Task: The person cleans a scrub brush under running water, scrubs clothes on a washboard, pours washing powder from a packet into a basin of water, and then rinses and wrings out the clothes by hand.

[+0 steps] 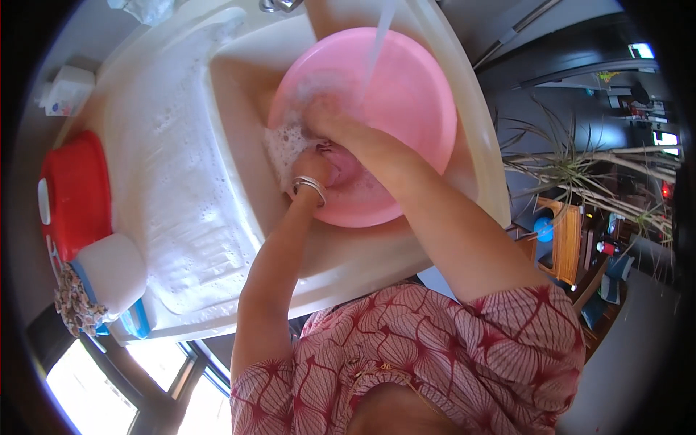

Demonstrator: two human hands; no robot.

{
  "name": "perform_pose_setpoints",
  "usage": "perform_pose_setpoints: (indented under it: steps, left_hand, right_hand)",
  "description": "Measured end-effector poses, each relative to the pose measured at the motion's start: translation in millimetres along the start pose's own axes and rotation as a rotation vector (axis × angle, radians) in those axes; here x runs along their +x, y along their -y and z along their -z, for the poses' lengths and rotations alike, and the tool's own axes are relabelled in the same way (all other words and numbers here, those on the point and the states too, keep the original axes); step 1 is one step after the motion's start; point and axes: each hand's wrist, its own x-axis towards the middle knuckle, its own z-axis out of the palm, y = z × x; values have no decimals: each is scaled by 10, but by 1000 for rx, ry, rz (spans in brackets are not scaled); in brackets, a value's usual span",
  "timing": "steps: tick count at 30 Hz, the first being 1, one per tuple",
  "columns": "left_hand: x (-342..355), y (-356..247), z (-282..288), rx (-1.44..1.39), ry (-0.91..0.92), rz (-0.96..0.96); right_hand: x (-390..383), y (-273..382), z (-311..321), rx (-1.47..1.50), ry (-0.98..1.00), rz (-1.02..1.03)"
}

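A round pink basin (428, 94) stands in the sink bowl, with soapy water and white suds along its left side. Both my hands are down inside it, close together. My left hand (316, 168), with bracelets at the wrist, is closed on wet pinkish cloth (348, 171) near the basin's front left. Just beyond it, my right hand (319, 119) dips into the foam, its fingers blurred and hidden by suds. A stream of water (378, 45) falls into the basin from above.
Left of the bowl lies the sink's wet, ribbed drainboard (174, 167). Along its outer edge are a red plastic container (80, 196), a white tub (112, 272), a crumpled patterned cloth (80, 304) and a white bottle (69, 90). A spiky plant (558, 163) stands beyond the right edge.
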Motion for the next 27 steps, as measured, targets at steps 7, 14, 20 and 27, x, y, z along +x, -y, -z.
perform_pose_setpoints:
  steps: [7,14,20,27]
  left_hand:
    - [-182,-670,447,-220,-352,48]
    - [-169,-441,778,-335,-595,-479]
    - [-169,-618,915,-578,-180,-50]
    - [-478,-599,1923,-1424,-206,66]
  right_hand:
    - [117,-1054,207,704,332,-335]
    - [-193,-1190,1172,1337,461,-291]
    - [-393,-830,1364,1198,361,11]
    - [-324,-1425,1074,-63,84,-169]
